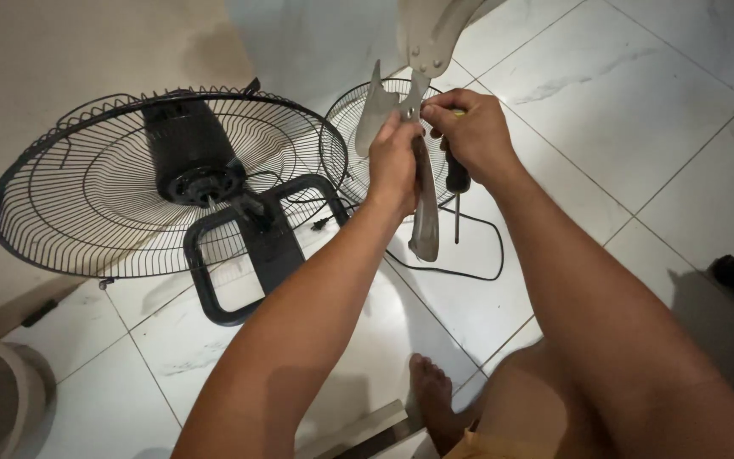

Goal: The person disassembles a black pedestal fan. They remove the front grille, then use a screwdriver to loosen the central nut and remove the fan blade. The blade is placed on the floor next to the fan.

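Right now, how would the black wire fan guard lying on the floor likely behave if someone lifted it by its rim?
The fan guard is thin open wire, so probably light and springy at the rim. The motor and stand frame appear attached at its centre, so it would likely hang unevenly and tilt.

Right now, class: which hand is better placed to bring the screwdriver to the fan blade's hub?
The right hand, probably: it already holds the screwdriver, shaft pointing down, beside the hub. The left hand is busy gripping the fan blade.
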